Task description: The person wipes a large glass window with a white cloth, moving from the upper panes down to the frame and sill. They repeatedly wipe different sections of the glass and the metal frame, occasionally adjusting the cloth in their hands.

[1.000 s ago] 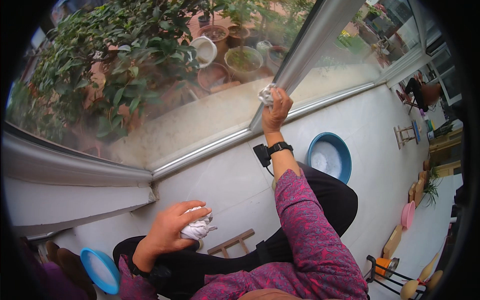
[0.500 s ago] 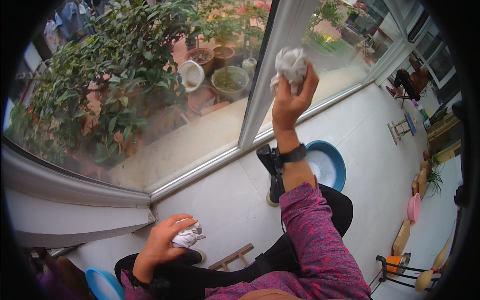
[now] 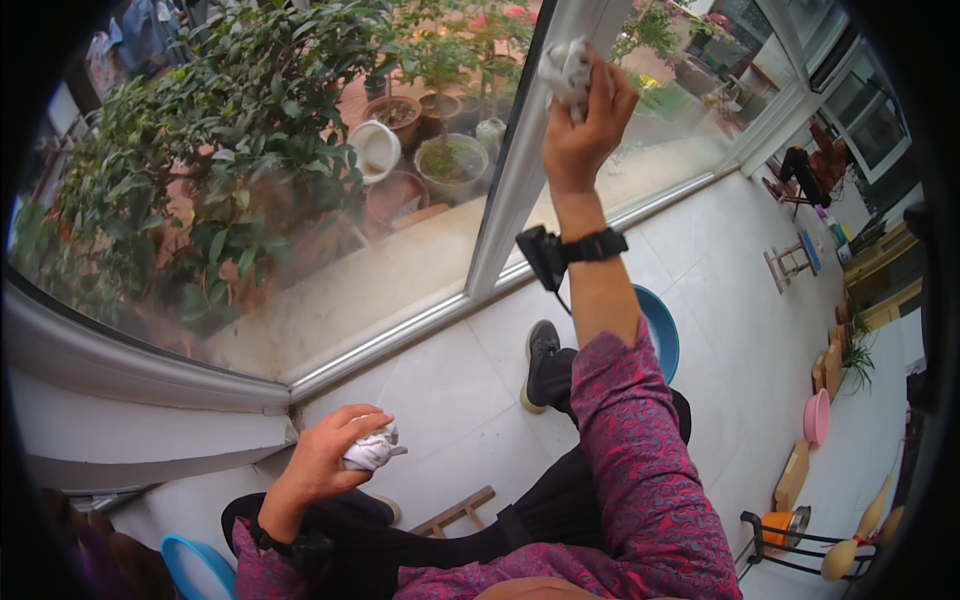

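Raised at the window, my right hand (image 3: 592, 130) grips a crumpled white cloth (image 3: 570, 76) against the pale upright window frame (image 3: 520, 190), next to the glass. Lower down on the left, my left hand (image 3: 325, 455) is closed round a second bunched white cloth (image 3: 371, 446), held above my leg and apart from the window. The large glass pane (image 3: 330, 290) to the left of the upright looks hazy along its lower part. Behind it stand leafy plants and several pots.
A blue basin (image 3: 660, 335) sits on the tiled floor, partly behind my right forearm. Another blue basin (image 3: 195, 570) is at the lower left. Near my legs lies a small wooden frame (image 3: 455, 515). Farther right are a small stool (image 3: 793, 260), a pink basin (image 3: 817, 418) and a black rack (image 3: 800, 545).
My right hand has moved up along the window frame with its cloth. My left hand has hardly moved. My foot shows more fully, and more of the right basin is covered by my arm.
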### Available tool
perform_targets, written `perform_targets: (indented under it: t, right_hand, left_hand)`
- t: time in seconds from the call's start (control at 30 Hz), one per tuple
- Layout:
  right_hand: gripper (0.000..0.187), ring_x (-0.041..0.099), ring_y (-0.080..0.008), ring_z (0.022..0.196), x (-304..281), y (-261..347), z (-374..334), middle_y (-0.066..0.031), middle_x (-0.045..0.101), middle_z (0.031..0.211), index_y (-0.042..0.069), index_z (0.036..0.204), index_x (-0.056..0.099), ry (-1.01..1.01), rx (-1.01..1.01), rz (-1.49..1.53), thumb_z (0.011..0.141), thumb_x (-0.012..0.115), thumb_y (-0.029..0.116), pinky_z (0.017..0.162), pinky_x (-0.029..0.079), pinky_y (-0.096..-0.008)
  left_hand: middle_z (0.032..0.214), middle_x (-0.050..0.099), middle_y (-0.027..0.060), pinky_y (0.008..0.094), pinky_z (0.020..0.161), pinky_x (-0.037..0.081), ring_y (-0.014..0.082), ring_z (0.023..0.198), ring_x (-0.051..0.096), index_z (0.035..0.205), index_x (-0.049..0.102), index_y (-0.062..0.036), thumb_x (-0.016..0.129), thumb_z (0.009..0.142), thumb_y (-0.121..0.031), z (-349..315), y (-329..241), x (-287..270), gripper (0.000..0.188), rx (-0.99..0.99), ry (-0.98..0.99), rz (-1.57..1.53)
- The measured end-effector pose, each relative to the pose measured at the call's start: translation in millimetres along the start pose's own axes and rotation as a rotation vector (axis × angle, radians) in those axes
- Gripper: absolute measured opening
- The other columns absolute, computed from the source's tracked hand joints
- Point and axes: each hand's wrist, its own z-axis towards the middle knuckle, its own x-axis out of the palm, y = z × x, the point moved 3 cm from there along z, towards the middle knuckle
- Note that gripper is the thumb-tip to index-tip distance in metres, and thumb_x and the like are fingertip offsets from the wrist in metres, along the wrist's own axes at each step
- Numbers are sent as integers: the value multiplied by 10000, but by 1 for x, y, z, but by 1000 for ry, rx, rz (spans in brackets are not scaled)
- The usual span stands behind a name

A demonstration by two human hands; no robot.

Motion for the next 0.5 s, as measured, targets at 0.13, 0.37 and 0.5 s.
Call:
perform_targets:
  t: [0.13,0.37,0.5]
  right_hand:
    - [659,533,-345,1113,-22,-3,-141,-138,529,1208,107,1297,629,188,283,-56,685,634,-136,914,481,-418]
    - [549,587,-332,1085,-70,4,-262,-142,593,1164,62,1291,605,448,706,-116,754,663,-37,927,482,-398]
    - [486,598,-335,1071,-75,-30,-169,-174,604,1136,-12,1247,580,184,689,-106,788,732,44,923,478,-397]
  left_hand:
    - [1210,626,139,372,917,510,332,1091,625,1229,642,-104,699,618,-1,-2,4,1,622,-46,-17,-30]
    - [1210,627,136,376,922,507,339,1097,619,1226,642,-107,703,614,-13,6,6,-1,623,-45,-10,-8]
    - [1212,629,121,378,922,504,336,1115,607,1228,639,-118,712,615,-35,8,2,1,623,8,-3,0]
